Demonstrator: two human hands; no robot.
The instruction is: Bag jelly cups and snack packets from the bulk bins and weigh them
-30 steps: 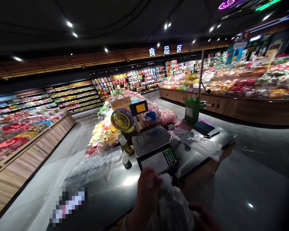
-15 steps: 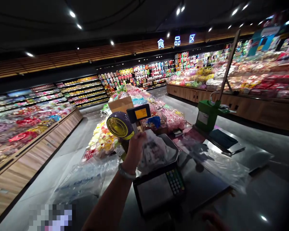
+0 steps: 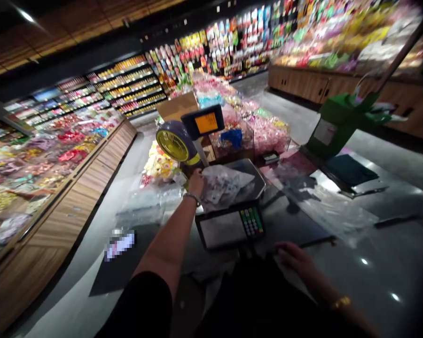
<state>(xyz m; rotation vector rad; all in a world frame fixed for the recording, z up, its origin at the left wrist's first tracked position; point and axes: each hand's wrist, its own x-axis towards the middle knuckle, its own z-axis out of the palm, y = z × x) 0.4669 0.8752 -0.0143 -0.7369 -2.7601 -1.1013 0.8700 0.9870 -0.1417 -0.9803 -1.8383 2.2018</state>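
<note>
A clear plastic bag with small pieces inside lies on the metal pan of a weighing scale. My left hand reaches over the scale's left side, its fingers closed at the bag's left end. Below the pan, the scale's keypad and pale front panel face me. An orange screen is lit on the post behind. Off to the right of the keypad, my right hand hovers by the counter's front edge, fingers extended and loosely apart, holding nothing I can see.
A purple and yellow fan stands behind the scale. Flat plastic bags lie left on the counter, more plastic right. A green box and a dark folder sit at the right. Candy bins extend beyond.
My left hand carried the plastic bag forward from near my body onto the scale pan, where it now lies lower and flatter. My right hand came off the bag. The view has tilted down.
</note>
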